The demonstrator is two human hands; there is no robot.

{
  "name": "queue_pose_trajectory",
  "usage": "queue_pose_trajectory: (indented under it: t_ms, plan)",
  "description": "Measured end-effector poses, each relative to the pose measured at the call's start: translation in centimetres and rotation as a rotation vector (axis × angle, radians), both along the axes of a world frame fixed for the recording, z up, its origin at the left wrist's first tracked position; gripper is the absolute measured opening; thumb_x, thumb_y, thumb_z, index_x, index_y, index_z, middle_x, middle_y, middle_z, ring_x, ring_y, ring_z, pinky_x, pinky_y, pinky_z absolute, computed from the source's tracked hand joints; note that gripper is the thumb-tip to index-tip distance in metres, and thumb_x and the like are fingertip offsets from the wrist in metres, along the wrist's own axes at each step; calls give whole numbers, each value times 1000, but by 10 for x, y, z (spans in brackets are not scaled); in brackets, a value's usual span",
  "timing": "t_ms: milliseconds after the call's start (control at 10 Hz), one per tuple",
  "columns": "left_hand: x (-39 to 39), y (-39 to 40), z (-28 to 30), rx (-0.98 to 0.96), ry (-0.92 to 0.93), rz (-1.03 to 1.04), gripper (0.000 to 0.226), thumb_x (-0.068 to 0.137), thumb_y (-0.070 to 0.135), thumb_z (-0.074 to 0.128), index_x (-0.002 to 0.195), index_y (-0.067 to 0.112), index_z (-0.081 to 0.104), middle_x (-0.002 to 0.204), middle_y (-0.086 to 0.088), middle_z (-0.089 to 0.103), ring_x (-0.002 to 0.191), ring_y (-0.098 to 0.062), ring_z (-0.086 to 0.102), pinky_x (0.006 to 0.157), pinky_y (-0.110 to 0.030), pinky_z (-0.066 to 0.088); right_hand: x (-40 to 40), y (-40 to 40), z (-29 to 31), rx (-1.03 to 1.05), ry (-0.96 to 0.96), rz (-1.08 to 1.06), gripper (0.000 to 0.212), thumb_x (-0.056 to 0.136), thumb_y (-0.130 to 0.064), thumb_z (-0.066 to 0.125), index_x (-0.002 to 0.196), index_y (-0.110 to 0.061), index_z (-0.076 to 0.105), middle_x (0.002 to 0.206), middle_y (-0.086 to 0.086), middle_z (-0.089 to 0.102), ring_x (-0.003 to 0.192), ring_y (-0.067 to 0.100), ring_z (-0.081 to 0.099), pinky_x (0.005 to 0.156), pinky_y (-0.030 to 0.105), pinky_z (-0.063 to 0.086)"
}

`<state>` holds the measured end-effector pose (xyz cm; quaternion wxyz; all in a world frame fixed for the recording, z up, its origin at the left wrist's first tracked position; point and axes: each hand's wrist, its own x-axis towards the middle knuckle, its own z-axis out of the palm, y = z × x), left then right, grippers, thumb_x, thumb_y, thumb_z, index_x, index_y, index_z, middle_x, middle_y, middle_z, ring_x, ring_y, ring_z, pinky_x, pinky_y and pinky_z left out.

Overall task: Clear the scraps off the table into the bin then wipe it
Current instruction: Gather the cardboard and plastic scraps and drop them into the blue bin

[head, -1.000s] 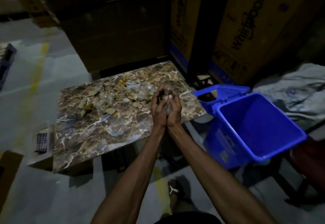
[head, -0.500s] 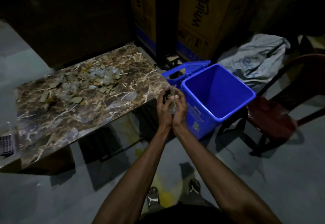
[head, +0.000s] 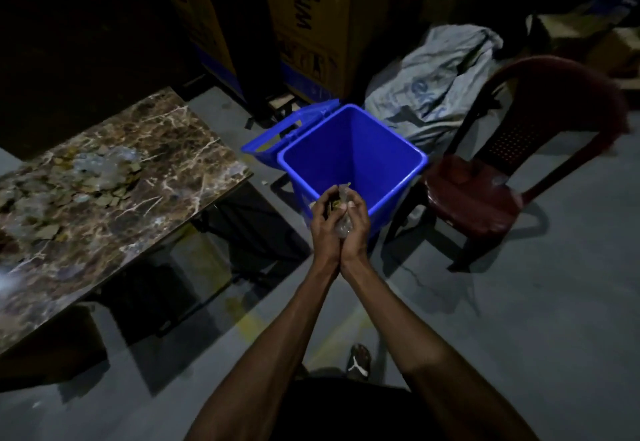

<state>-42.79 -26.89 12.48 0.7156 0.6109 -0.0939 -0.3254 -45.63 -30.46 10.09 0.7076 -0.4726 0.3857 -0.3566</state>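
Scraps at bin rim.
My left hand (head: 323, 221) and right hand (head: 353, 221) cup light, crinkly scraps (head: 341, 205) together; bin (head: 398, 191) just ahead; loose bits could spill.

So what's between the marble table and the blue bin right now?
In the head view, only bare grey floor separates the marble table from the blue bin; the bin's hanging lid faces the gap.

Glossy marble-look table (head: 180, 177), smooth blue plastic bin (head: 349, 150), crinkled clear plastic scraps (head: 104, 163).
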Motion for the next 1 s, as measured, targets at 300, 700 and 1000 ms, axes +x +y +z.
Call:
queue_pose_trajectory:
  t_ms: [300, 700, 1000]
  plan:
    - [6, -103, -36, -6, 45, -129, 34, 91, -7, 59, 124, -5, 57, 118, -10, 68, 103, -5, 69, 88, -16, 50, -14, -84, -20, -32, 149, 13, 36, 100, -39, 42, 135, -36, 51, 145, -7, 53, 136, 6, 50, 116, 25, 37]
    - [126, -210, -94, 176, 148, -244, 38, 99, 2, 57, 136, 10, 62, 132, -8, 69, 117, -17, 67, 102, -30, 54, 107, -204, -88, 451, 75, -321, 29, 106, -6, 43, 129, -6, 61, 117, 12, 70, 98, 20, 73, 75, 23, 58]
    - [232, -269, -145, 294, 253, -249, 43, 95, -16, 50, 136, -6, 56, 103, -13, 68, 86, -9, 67, 79, -16, 54, 183, -280, -125, 531, 245, -363, 39, 93, -6, 68, 131, -7, 59, 129, 19, 68, 112, 33, 68, 100, 46, 54]
